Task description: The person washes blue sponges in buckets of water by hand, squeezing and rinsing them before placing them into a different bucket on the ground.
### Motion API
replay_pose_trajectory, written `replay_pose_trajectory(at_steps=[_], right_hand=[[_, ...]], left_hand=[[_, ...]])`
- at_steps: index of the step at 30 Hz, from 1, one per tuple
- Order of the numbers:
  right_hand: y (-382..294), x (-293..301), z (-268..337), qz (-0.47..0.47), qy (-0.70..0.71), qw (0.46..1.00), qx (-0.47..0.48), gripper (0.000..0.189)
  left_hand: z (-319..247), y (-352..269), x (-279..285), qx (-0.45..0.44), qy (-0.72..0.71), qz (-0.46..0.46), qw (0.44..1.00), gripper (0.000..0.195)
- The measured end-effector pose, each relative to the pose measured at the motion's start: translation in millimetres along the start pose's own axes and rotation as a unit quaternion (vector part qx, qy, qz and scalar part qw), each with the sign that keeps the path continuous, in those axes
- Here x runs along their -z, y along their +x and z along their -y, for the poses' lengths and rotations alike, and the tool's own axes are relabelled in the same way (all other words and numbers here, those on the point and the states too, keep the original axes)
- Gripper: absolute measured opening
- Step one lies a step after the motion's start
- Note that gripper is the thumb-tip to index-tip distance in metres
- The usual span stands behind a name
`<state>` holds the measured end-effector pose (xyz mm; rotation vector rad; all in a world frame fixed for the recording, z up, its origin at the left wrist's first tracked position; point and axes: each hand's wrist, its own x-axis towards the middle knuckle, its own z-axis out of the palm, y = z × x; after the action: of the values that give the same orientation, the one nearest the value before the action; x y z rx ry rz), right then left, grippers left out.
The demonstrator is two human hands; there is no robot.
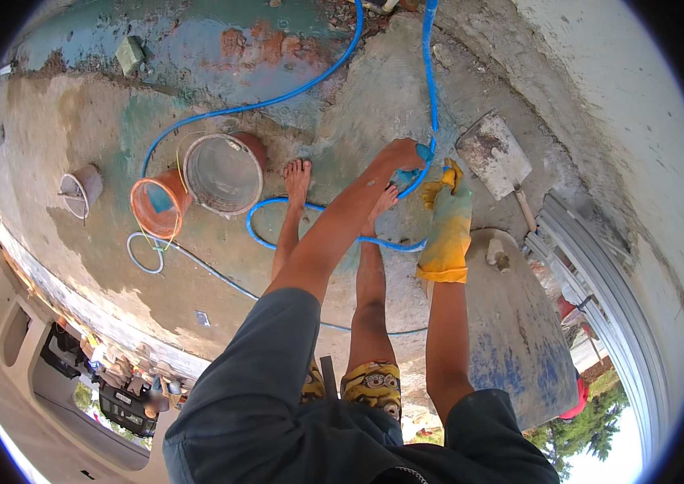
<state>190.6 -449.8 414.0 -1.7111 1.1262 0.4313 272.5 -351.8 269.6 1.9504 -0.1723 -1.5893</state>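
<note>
My left hand is bare and curled around a turquoise item, which shows on two sides of the fist; what it is cannot be told. The blue hose passes right beside that fist. To its right is my right hand, in a long yellow rubber glove with greenish stains. Its fingers are bent, with a bit of blue between them, and its grip is unclear. A loop of the hose runs by my bare feet and passes behind the glove's cuff.
Left of my feet stand a large round tub, an orange bucket and a small grey bucket. A shovel lies at right, near a large stained barrel and metal channels. A thin hose crosses the wet floor.
</note>
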Motion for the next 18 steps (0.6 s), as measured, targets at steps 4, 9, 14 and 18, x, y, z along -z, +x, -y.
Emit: replay_pose_trajectory(at_steps=[4,9,14,18], right_hand=[[64.8,28.9,-25.1,-0.059,-0.064,0.990,0.107,0.045],[66.3,63.8,46.2,-0.047,-0.230,0.956,0.175,0.051],[-4.6,73.1,220.0,0.010,-0.167,0.888,0.428,0.060],[-40.4,-1.3,352.0,-0.038,-0.312,0.732,0.604,0.062]], left_hand=[[-5.1,-35.5,-14.0,-0.022,-0.120,-0.086,0.989,0.061],[-8.1,-89.7,-31.0,-0.027,-0.378,-0.182,0.907,0.049],[-22.6,-148.1,-37.5,-0.016,-0.496,-0.267,0.826,0.035],[3.8,-203.1,-39.4,-0.028,-0.584,-0.303,0.752,0.032]])
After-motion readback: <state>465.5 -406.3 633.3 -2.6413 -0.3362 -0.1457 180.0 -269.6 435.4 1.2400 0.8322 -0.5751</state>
